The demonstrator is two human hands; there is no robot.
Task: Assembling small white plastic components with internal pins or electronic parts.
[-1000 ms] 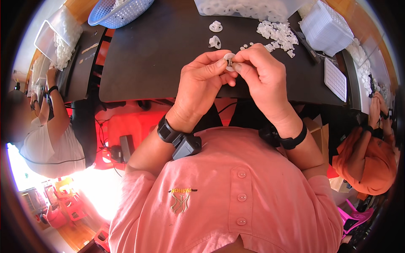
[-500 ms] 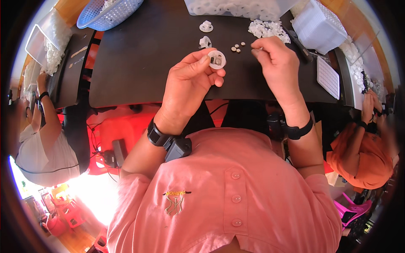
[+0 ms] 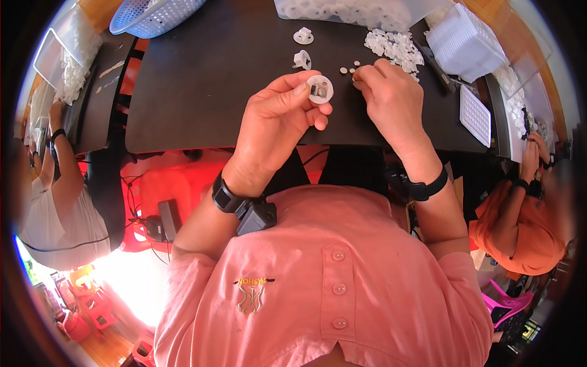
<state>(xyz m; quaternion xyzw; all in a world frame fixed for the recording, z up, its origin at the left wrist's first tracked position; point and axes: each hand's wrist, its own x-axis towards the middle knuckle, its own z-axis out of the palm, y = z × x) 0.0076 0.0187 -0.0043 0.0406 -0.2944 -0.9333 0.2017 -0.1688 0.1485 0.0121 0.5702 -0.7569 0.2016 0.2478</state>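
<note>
My left hand (image 3: 275,116) pinches a round white plastic housing (image 3: 320,89) between thumb and fingers, its open side showing small dark and metallic parts inside. To its right, my right hand (image 3: 391,95) has its thumb and index finger drawn together at a few small round silvery discs (image 3: 343,70) on the table. Whether a disc is between those fingertips is hidden. Just beyond my left hand lies a white plastic piece (image 3: 301,60) tipped on its side. Farther back, a similar piece (image 3: 303,36) sits on its round base.
On the dark table (image 3: 195,92) stand a blue basket (image 3: 156,21), a clear bin of white rings (image 3: 348,11) and stacked white trays (image 3: 466,43). A heap of small white parts (image 3: 394,49) and a white gridded tray (image 3: 475,115) lie at right. People work at both sides.
My right hand has moved left and down to the small discs, its fingertips now among them. My left hand keeps hold of the round housing, almost unmoved.
</note>
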